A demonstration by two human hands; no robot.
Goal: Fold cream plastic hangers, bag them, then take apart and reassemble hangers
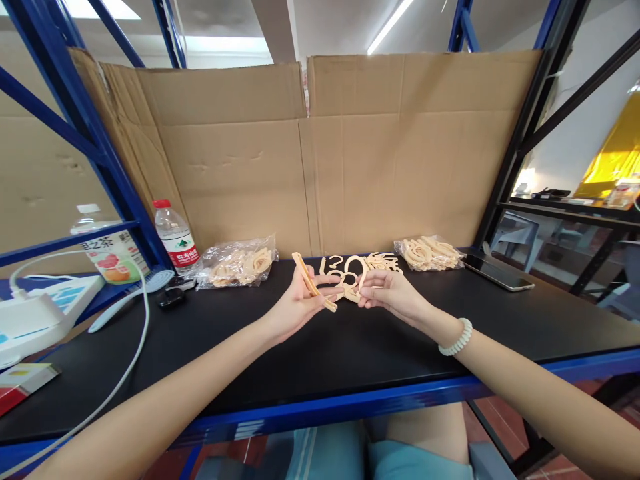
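My left hand point(305, 298) is closed around a flat, pale wooden piece point(314, 285), held tilted on its edge above the black tabletop. Close by on the right, my right hand point(383, 290) pinches a pale wooden ring-shaped piece point(362, 272). Behind and between the hands lie several loose wooden pieces point(333, 261), some curved, some ring-like. A bunch of small, leaf-like wooden pieces point(384, 261) lies just beyond my right hand. My fingers hide part of the pieces.
Clear bags of wooden pieces stand at the back, a left bag point(240, 263) and a right bag point(429, 253). A water bottle point(176, 240), a white hand fan point(131, 300) and a white cable point(143, 333) are at left. A phone point(497, 272) lies at right. Cardboard point(240, 173) walls the back.
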